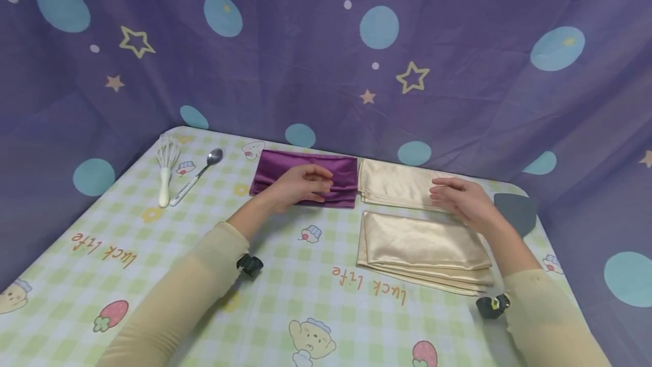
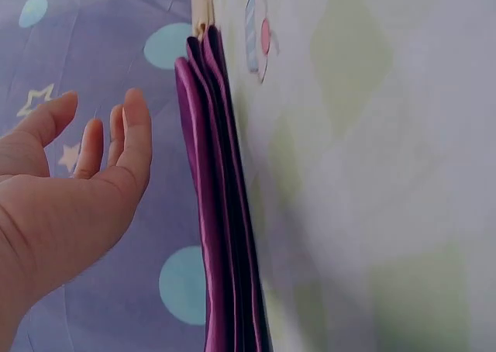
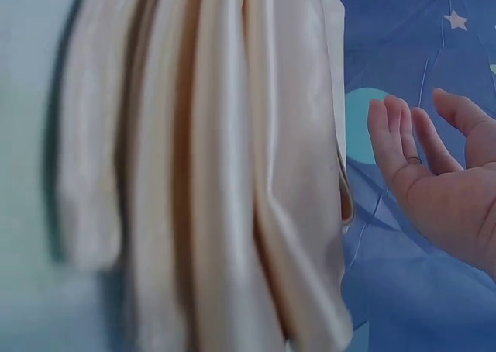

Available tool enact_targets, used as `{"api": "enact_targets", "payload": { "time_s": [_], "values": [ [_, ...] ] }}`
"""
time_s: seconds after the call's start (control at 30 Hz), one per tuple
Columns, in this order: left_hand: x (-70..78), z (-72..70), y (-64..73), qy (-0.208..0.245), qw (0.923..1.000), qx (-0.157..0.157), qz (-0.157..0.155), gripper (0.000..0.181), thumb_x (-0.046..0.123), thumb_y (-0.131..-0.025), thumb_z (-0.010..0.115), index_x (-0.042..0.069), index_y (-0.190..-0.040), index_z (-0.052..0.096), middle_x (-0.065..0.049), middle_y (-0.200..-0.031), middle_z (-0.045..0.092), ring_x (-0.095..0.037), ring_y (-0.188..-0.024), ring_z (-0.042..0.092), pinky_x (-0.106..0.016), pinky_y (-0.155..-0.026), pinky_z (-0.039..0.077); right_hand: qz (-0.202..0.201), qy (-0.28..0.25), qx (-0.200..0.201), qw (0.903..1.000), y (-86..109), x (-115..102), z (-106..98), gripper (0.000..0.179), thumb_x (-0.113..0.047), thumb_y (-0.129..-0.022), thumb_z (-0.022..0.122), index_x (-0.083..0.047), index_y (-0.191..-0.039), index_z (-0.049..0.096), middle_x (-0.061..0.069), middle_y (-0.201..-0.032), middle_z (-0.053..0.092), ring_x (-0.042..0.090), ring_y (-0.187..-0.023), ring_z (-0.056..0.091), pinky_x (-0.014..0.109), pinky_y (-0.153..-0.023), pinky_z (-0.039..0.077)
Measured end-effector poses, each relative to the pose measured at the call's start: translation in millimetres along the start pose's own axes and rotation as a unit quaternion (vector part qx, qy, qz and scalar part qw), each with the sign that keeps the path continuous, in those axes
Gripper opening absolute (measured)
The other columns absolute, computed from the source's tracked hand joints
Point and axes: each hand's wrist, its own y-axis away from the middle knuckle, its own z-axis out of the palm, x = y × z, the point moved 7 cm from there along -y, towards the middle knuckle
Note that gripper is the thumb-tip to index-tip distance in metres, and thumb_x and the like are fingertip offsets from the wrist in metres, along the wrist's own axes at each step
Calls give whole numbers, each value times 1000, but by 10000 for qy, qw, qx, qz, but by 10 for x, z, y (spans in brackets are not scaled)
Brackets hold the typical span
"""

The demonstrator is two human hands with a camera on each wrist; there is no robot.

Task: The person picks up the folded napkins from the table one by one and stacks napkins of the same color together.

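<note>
A folded purple satin cloth (image 1: 275, 170) lies toward the back of the table. Above it hovers my left hand (image 1: 300, 188), fingers loosely bent and holding nothing; the left wrist view shows a gap between this hand (image 2: 85, 174) and the layered purple folds (image 2: 213, 181). To the right lies a folded cream satin cloth (image 1: 394, 180), its edge beside the purple one. My right hand (image 1: 466, 203) is held over its right end, relaxed and with nothing in it. A larger folded cream cloth (image 1: 423, 245) sits nearer me, its layered edges (image 3: 225, 166) filling the right wrist view.
At the table's left lie a whisk (image 1: 165, 171) with a white handle and a metal spoon (image 1: 198, 174). A dark grey flat piece (image 1: 517, 214) is at the right edge, partly behind my right arm. A purple patterned curtain (image 1: 305, 61) hangs behind the checked tablecloth (image 1: 244, 321).
</note>
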Motion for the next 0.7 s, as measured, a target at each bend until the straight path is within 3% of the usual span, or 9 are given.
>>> {"api": "enact_targets", "payload": {
  "time_s": [0.17, 0.43, 0.57, 0.7],
  "values": [
    [-57, 137, 1, -130, 9997, -124, -181, 44, -3, -97, 64, -13, -137, 48, -35, -134, 52, -50, -121, 53, -50, -96, 54, 43, 106, 6, 9999, 95, 48, -101, 56, -17, -103, 61, 9, -148, 38, 0, -118, 69, 17, -113, 66, 34, -101, 51],
    [-143, 311, -14, -240, 9986, -380, -290, 44, -1, -96, 66, -12, -136, 51, -33, -131, 54, -45, -114, 58, -54, -97, 53, -85, -173, 9, 9998, 223, 123, -265, 27, -11, -103, 61, -8, -130, 58, 1, -116, 68, 19, -112, 66, 36, -101, 51],
    [-171, 397, 6, -233, 9978, -543, -297, 46, 0, -96, 66, -13, -137, 50, -35, -131, 54, -48, -117, 55, -51, -96, 54, -55, -175, 44, 9998, 299, 148, -335, 38, -11, -103, 61, -2, -138, 51, 2, -118, 68, 18, -110, 66, 36, -101, 51],
    [-186, 474, 21, -256, 9972, -626, -313, 44, 0, -97, 65, -12, -136, 50, -33, -129, 56, -42, -114, 58, -48, -93, 56, -83, -214, 84, 9997, 360, 170, -386, 42, -10, -103, 61, 1, -141, 48, 4, -118, 69, 19, -110, 67, 35, -100, 51]
  ]
}}
